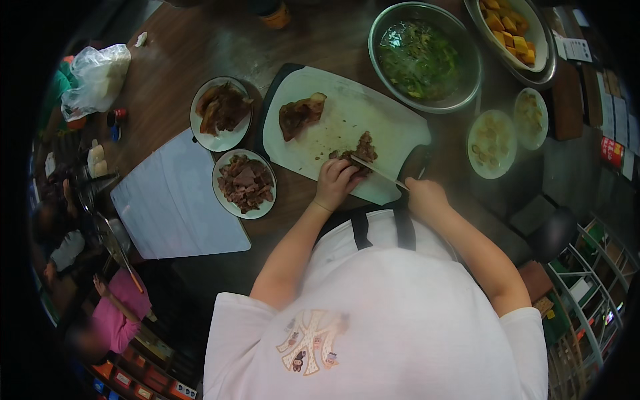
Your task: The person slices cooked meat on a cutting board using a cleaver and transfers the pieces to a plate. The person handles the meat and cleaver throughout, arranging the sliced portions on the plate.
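My right hand (427, 199) grips a kitchen knife (378, 171) by its handle end. The blade slants up and left over a small heap of cut cooked meat (365, 148). With curled fingers, my left hand (338, 181) presses on the meat right beside the blade. Both lie on a white cutting board (345, 110) with dark ends. A larger browned chunk of meat (302, 116) rests on the board's upper left. Left of the board, one plate holds meat pieces (223, 110); a second, nearer bowl is heaped with sliced meat (247, 183).
A steel basin (475, 82) of greens in liquid stands beyond the board. Yellow cubes (510, 37) fill a bowl at upper right, near two small dishes (492, 170). A pale sheet-like board (175, 210) lies left; a plastic bag (107, 75) sits farther off. People (117, 310) are at left.
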Action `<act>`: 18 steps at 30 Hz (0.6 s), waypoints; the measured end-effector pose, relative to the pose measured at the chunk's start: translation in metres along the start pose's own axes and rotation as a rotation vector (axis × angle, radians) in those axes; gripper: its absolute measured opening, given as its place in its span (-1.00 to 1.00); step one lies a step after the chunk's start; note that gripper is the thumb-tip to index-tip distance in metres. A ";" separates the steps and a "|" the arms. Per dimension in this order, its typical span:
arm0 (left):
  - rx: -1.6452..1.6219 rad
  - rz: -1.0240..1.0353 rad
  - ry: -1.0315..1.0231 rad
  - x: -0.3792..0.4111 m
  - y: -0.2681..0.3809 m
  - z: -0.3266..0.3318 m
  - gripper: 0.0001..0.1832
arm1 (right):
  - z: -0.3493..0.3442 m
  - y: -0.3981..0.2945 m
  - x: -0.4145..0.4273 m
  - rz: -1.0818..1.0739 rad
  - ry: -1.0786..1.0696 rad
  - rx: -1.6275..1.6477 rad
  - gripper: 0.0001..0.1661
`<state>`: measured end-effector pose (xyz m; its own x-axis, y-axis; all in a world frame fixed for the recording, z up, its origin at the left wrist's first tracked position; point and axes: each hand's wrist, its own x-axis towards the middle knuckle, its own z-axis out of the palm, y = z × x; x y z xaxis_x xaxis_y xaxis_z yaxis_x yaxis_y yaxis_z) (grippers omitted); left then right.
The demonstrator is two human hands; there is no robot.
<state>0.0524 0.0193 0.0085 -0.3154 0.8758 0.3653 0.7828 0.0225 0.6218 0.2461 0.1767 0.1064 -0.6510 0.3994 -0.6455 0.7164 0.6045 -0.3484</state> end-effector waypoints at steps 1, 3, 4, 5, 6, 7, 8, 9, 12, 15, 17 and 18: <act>-0.005 0.004 0.004 0.001 0.000 0.000 -0.60 | 0.002 0.001 0.000 0.002 0.006 0.028 -0.90; -0.005 0.008 0.013 0.001 0.001 0.000 -0.59 | 0.002 0.000 0.000 0.013 -0.002 0.079 -0.89; -0.001 0.008 0.017 0.001 0.000 0.000 -0.59 | 0.000 -0.002 0.000 0.023 -0.017 0.101 -0.89; 0.003 0.008 0.022 0.000 0.000 0.000 -0.59 | -0.002 -0.004 0.000 0.032 -0.032 0.123 -0.88; 0.005 0.009 0.025 0.001 0.001 0.000 -0.59 | -0.003 -0.005 -0.001 0.037 -0.033 0.095 -0.88; 0.006 0.009 0.028 0.001 0.001 0.000 -0.59 | -0.003 -0.007 -0.002 0.041 -0.034 0.066 -0.87; 0.008 0.009 0.031 0.001 0.001 0.000 -0.59 | -0.004 -0.009 -0.003 0.044 -0.036 0.038 -0.87; 0.017 0.010 0.023 0.001 0.001 0.000 -0.59 | -0.007 -0.012 -0.004 0.056 -0.045 0.023 -0.87; 0.032 0.009 0.008 0.002 0.001 -0.001 -0.58 | -0.009 -0.023 -0.002 0.071 -0.057 -0.013 -0.86; 0.031 0.008 0.011 0.002 0.002 0.000 -0.58 | 0.000 -0.028 0.008 0.060 -0.030 -0.012 -0.86; 0.045 0.009 0.010 0.002 0.001 0.000 -0.57 | 0.006 -0.035 0.020 0.068 0.000 0.011 -0.86; 0.032 0.008 0.007 0.000 0.000 0.001 -0.57 | 0.005 -0.043 0.028 0.065 0.009 0.014 -0.86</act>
<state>0.0530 0.0200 0.0075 -0.3123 0.8729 0.3749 0.8021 0.0308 0.5964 0.1987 0.1581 0.0998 -0.6053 0.4432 -0.6611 0.7605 0.5673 -0.3159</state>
